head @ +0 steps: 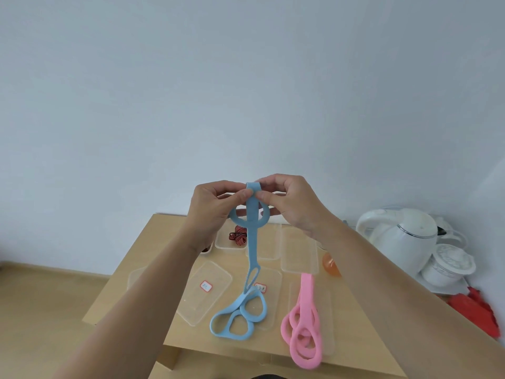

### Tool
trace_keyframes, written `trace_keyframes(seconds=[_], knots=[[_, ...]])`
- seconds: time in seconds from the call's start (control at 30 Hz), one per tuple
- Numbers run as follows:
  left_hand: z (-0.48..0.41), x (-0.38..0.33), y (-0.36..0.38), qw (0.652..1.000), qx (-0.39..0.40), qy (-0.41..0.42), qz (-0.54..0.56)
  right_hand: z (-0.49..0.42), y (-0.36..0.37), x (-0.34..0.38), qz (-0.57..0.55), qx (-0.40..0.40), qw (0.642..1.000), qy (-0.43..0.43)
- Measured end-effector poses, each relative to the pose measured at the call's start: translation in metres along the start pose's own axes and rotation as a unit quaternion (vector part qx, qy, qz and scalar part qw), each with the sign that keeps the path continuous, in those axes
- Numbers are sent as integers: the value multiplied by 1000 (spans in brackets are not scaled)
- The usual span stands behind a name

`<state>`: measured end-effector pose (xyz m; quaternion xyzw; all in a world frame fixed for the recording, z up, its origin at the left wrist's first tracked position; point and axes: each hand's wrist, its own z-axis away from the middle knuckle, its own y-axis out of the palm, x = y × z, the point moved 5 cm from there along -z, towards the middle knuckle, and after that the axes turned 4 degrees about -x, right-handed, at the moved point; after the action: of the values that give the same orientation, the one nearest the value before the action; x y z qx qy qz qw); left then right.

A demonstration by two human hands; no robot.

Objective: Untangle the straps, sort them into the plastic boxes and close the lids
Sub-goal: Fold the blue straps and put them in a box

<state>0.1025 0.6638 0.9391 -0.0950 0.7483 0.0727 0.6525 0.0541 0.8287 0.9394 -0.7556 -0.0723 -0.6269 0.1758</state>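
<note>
1. Blue strap is held up in the air at frame centre, above the table
2. Its top tab sticks up between the two hands; a ring sits just below the fingers and a long band hangs straight down
3. Its lower loops bunch over the clear lids in the lower centre; cannot tell if they touch them
4. Left hand: thumb and fingers curled, pinching the strap near the tab from the left
5. Right hand: same, pinching from the right; the fingertips of both hands nearly meet
6. Pink strap lies coiled at lower right on a clear lid, well apart from the blue one
7. Labelled lid lies flat left of the blue loops; a second label peeks out behind them
8. Open clear box sits at the back of the table, right of the band
9. Striped red-black strap is in another box behind the hands
10. White kettle stands off the table at right, an orange object beside the table's edge
</note>
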Motion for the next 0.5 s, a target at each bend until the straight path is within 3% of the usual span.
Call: trace_keyframes(seconds=[0.2,0.37,0.5], knots=[[-5,6,2,1000,-9,-5,11,-9,-3,-2,32,-4,999,-6],[-3,44,10,991,107,-86,-5,-18,-7,-4,21,-12,1000,1],[3,75,10,987,106,-112,-38,-25,-10,-12,34,-6,999,18]])
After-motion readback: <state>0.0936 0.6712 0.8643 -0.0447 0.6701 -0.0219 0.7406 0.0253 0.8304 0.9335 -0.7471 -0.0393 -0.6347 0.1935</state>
